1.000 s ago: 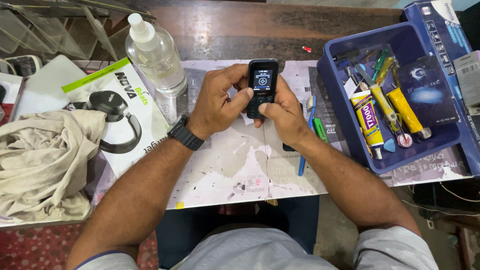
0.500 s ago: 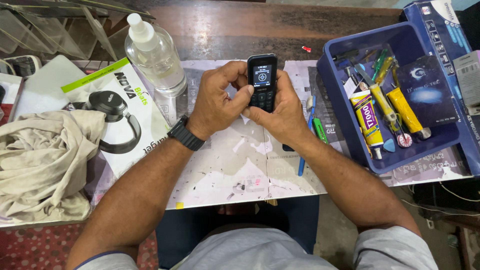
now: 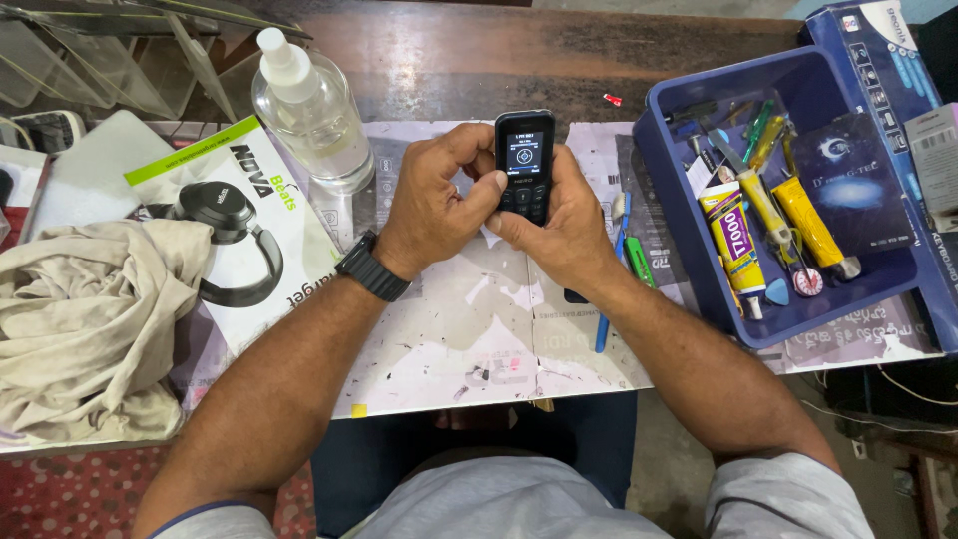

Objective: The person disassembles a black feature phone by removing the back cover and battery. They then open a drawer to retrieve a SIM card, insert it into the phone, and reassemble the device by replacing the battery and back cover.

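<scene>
A small black keypad phone (image 3: 525, 160) with its screen lit stands upright above the worn white work mat (image 3: 449, 329). My left hand (image 3: 436, 198) wraps its left side, thumb lying across the keypad. My right hand (image 3: 561, 222) cups the phone's lower right side, fingers curled behind it. A black watch sits on my left wrist (image 3: 371, 267).
A clear spray bottle (image 3: 309, 115) stands left of the phone. A headphone box (image 3: 235, 215) and a crumpled beige cloth (image 3: 85, 319) lie further left. A blue tray (image 3: 699, 269) at right holds glue tubes and tools. Blue and green tools (image 3: 629, 250) lie beside my right wrist.
Both hands have kept hold of the phone. My left thumb has shifted over the keypad and the picture on the screen has changed.
</scene>
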